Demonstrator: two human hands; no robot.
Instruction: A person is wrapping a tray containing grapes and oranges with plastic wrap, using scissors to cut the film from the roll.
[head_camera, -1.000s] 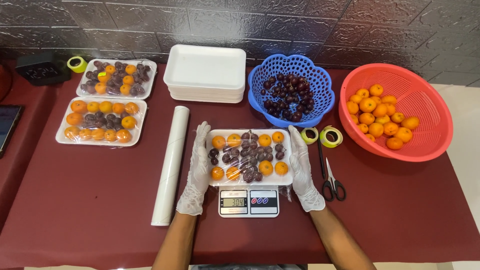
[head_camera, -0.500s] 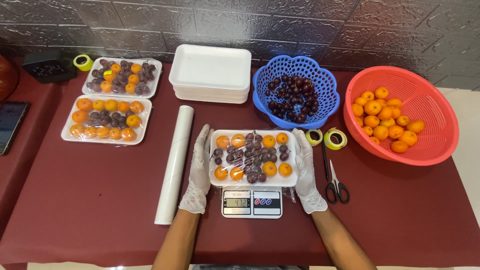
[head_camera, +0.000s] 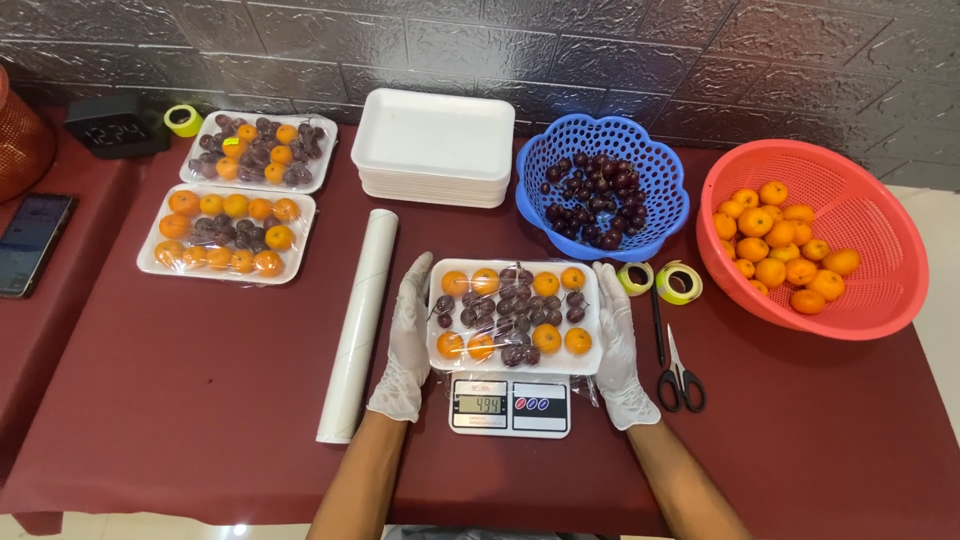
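A white foam tray (head_camera: 515, 365) filled with small oranges and dark cherries sits on a small digital scale (head_camera: 510, 406), with clear film over it. My left hand (head_camera: 405, 345), in a white glove, presses flat against the tray's left edge. My right hand (head_camera: 618, 345), also gloved, presses against its right edge. Loose film bunches out under the tray near my right hand.
A film roll (head_camera: 358, 322) lies left of the scale. Two wrapped fruit trays (head_camera: 226, 233) (head_camera: 258, 152) sit far left, a stack of foam trays (head_camera: 436, 147) behind. A blue cherry basket (head_camera: 602, 198), red orange basket (head_camera: 812, 238), tape rolls (head_camera: 680, 282), scissors (head_camera: 680, 375) stand right; a phone (head_camera: 28, 242) at left.
Both hands stay at the sides of the tray on the scale; they have hardly shifted. The camera view has drifted slightly.
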